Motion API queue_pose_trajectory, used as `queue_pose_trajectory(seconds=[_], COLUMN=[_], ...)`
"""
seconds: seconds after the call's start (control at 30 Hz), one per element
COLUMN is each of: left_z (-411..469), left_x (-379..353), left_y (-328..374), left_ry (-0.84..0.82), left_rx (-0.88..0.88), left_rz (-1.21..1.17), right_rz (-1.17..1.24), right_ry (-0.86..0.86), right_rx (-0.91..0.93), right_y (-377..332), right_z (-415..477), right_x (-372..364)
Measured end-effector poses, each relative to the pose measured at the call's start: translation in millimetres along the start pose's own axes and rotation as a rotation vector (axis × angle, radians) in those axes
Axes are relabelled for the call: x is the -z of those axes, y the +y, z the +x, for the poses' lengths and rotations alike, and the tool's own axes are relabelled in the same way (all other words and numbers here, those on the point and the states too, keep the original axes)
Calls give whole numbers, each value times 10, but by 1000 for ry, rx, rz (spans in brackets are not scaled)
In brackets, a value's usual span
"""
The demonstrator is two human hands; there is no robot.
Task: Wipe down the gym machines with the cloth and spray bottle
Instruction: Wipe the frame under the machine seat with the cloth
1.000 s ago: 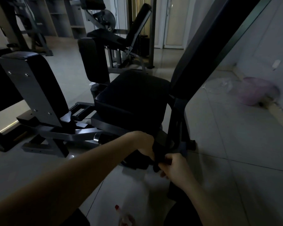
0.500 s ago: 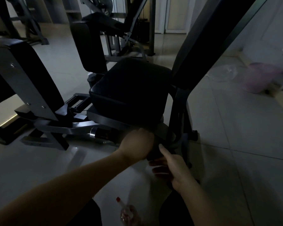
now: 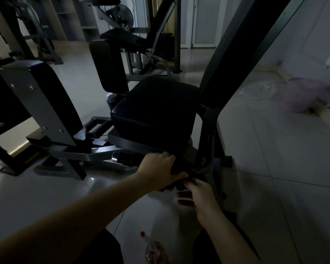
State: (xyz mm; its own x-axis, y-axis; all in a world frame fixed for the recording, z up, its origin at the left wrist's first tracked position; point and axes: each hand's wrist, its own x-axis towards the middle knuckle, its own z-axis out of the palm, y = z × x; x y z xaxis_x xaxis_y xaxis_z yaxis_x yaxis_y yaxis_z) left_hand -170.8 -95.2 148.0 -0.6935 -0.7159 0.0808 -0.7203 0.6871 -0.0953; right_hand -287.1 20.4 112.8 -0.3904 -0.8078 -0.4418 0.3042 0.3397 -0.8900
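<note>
A dim gym room is seen, and a black padded seat (image 3: 156,107) of a gym machine (image 3: 95,151) fills the middle, with its long backrest (image 3: 234,60) slanted up to the right. The dark cloth (image 3: 179,168) is held against the grey frame just under the near right corner of the seat. The left hand (image 3: 158,168) is laid over it with the fingers curled round the cloth, so that it is gripped and pressed to the frame. The right hand (image 3: 200,195) is brought up from below; its thumb and forefinger are closed on the hanging end of the cloth, and its other fingers are curled under. The spray bottle (image 3: 153,248) is found on the tiled floor (image 3: 284,187) near the person, between two dark trouser legs, well apart from both hands; its red-tipped nozzle is tilted up to the left. Any label on the bottle is too blurred and dark to be read. Two upright black leg pads (image 3: 46,96) are mounted ahead of the seat's far left corner. A second machine (image 3: 141,37) is set farther back, before pale doors (image 3: 204,21), and open shelves (image 3: 69,16) are seen at the far left. By the right wall a pink bucket (image 3: 303,96) is placed on the floor, with a crumpled clear plastic bag (image 3: 259,90) just beside it.
</note>
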Motion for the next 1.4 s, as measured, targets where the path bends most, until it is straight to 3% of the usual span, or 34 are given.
queue_pose_trajectory(seconds=[0.17, 0.37, 0.53, 0.63, 0.8, 1.03, 1.2, 1.4], left_z=[159, 142, -112, -149, 41, 57, -180, 145], left_x=[-35, -204, -289, -293, -150, -211, -266, -47], left_y=[60, 251, 17, -53, 75, 292, 38, 146], left_ry=[18, 171, 241, 152, 25, 164, 91, -37], left_rx=[-47, 218, -106, -239, -174, 75, -151, -34], left_rz=[25, -97, -77, 141, 239, -26, 41, 7], right_rz=[48, 87, 85, 85, 388, 369, 260, 336], right_ry=[18, 7, 20, 2, 6, -46, -45, -5], right_rx=[-17, -53, -101, -166, -236, -269, -263, -233], right_y=[42, -5, 136, 258, 211, 106, 124, 95], right_z=[70, 125, 159, 200, 260, 199, 179, 251], right_x=[72, -13, -39, -101, -57, 42, 11, 47])
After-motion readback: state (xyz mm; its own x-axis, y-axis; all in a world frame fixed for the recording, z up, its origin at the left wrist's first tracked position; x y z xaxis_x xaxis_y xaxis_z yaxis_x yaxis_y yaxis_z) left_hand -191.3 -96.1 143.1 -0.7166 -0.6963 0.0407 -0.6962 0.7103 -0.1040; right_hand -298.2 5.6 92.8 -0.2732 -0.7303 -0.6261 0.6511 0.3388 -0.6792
